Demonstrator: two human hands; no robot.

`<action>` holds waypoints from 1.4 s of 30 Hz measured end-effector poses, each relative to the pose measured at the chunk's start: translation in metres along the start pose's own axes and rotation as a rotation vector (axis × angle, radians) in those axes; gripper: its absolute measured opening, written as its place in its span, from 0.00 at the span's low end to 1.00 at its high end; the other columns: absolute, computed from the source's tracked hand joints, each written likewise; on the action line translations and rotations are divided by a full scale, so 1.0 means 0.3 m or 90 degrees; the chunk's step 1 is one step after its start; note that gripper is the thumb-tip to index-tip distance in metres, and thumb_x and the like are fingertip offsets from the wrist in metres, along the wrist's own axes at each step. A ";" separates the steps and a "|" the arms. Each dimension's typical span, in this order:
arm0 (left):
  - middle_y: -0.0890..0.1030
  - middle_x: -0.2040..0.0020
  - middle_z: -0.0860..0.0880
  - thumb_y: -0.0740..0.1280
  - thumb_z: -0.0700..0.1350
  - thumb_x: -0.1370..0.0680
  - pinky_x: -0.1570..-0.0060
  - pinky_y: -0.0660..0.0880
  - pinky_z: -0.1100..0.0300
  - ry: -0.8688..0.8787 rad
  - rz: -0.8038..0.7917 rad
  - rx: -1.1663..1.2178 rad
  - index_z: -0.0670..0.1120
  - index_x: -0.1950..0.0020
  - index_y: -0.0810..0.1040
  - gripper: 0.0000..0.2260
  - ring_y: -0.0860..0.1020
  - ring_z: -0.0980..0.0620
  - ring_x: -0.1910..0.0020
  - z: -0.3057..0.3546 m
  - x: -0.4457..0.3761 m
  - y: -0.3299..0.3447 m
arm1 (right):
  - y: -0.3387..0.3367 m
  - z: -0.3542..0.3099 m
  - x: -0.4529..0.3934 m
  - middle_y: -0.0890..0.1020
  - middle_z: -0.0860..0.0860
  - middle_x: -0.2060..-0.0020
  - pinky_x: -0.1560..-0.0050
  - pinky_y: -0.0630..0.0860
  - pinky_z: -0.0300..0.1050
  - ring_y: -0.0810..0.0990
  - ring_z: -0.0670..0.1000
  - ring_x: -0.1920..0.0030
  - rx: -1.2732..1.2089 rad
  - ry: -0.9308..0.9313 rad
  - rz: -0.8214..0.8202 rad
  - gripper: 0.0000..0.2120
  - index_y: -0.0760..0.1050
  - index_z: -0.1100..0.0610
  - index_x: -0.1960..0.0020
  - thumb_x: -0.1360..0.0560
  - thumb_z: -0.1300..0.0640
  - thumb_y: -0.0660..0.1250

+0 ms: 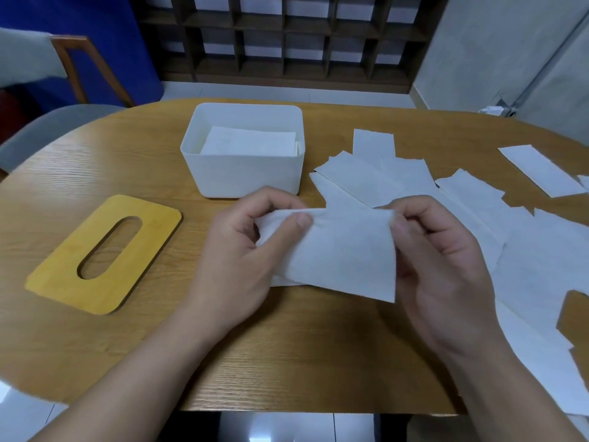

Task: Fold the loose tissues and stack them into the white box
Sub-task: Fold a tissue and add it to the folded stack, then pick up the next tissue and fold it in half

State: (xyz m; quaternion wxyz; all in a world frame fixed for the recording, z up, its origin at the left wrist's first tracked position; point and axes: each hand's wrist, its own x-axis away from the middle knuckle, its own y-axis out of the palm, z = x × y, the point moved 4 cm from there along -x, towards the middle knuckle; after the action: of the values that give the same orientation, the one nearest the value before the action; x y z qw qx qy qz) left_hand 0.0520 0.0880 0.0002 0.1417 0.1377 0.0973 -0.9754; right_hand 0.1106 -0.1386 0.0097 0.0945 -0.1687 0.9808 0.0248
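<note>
One tissue (pixel 338 250) held up; loose tissues (pixel 478 224) scattered right of white box (pixel 242 173) (apparently holding folded ones).

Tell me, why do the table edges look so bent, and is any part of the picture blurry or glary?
Head view: the wide-angle lens bows the table and the shelving behind; light is soft and even, with faint sheen on the wood and no hard shadows; the hands and held tissue are fairly sharp, while the corners smear, notably bottom left.
</note>
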 end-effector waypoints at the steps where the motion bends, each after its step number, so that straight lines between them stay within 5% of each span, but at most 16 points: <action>1: 0.87 0.53 0.51 0.74 0.43 0.17 0.56 0.77 0.59 -0.009 0.014 -0.001 0.46 0.49 0.86 0.03 0.83 0.54 0.54 0.007 -0.003 -0.010 | 0.007 -0.001 0.000 0.79 0.62 0.53 0.52 0.76 0.58 0.79 0.67 0.49 0.026 0.002 0.003 0.09 0.83 0.51 0.42 0.14 0.48 0.67; 3: 0.87 0.54 0.52 0.75 0.44 0.17 0.57 0.78 0.57 -0.027 0.026 -0.017 0.47 0.50 0.87 0.02 0.83 0.54 0.54 0.014 -0.008 -0.030 | 0.032 -0.011 0.002 0.77 0.56 0.61 0.61 0.74 0.47 0.78 0.62 0.59 0.073 -0.008 -0.006 0.12 0.82 0.46 0.34 0.13 0.43 0.66; 5: 0.87 0.54 0.53 0.76 0.46 0.18 0.57 0.78 0.57 -0.046 0.031 -0.066 0.49 0.51 0.87 0.03 0.84 0.55 0.55 0.007 -0.014 -0.057 | 0.057 -0.011 0.002 0.76 0.57 0.64 0.68 0.70 0.49 0.75 0.62 0.66 0.111 -0.015 -0.004 0.14 0.80 0.44 0.31 0.16 0.46 0.72; 10: 0.86 0.57 0.57 0.77 0.49 0.19 0.59 0.74 0.57 -0.092 0.071 -0.177 0.52 0.52 0.87 0.04 0.81 0.58 0.58 -0.036 -0.013 -0.118 | 0.095 0.048 -0.027 0.83 0.45 0.62 0.61 0.77 0.32 0.80 0.46 0.68 0.255 -0.015 0.032 0.16 0.81 0.45 0.35 0.20 0.56 0.78; 20: 0.85 0.52 0.63 0.75 0.51 0.19 0.53 0.78 0.53 -0.088 0.019 -0.389 0.58 0.49 0.84 0.02 0.81 0.60 0.52 -0.078 -0.011 -0.146 | 0.162 0.090 -0.040 0.80 0.41 0.63 0.57 0.79 0.31 0.82 0.45 0.62 0.479 -0.073 0.000 0.18 0.81 0.48 0.32 0.20 0.57 0.78; 25: 0.82 0.43 0.59 0.74 0.49 0.19 0.43 0.68 0.60 -0.031 -0.018 -0.508 0.55 0.42 0.86 0.06 0.74 0.55 0.39 -0.104 -0.016 -0.136 | 0.153 0.095 -0.046 0.78 0.40 0.59 0.55 0.83 0.44 0.79 0.44 0.62 0.589 -0.078 -0.001 0.15 0.81 0.45 0.36 0.20 0.48 0.78; 33: 0.79 0.46 0.60 0.71 0.51 0.16 0.42 0.70 0.55 0.000 -0.079 -0.503 0.57 0.42 0.83 0.04 0.73 0.56 0.41 -0.100 -0.007 -0.086 | 0.111 0.091 -0.062 0.80 0.40 0.54 0.55 0.77 0.39 0.78 0.42 0.59 0.597 -0.075 0.011 0.11 0.84 0.47 0.38 0.19 0.48 0.76; 42: 0.76 0.44 0.61 0.69 0.52 0.16 0.37 0.71 0.54 0.049 -0.145 -0.479 0.59 0.40 0.82 0.06 0.71 0.57 0.40 -0.076 0.004 0.087 | -0.040 0.074 -0.241 0.85 0.50 0.51 0.53 0.77 0.46 0.80 0.50 0.52 0.764 -0.110 0.090 0.07 0.88 0.54 0.44 0.18 0.57 0.71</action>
State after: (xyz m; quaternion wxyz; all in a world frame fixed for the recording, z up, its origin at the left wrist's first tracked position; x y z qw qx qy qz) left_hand 0.0642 0.0683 -0.0257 0.0697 0.1007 0.4679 -0.8753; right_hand 0.1856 -0.1244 0.0017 0.2502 -0.0179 0.8214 -0.5122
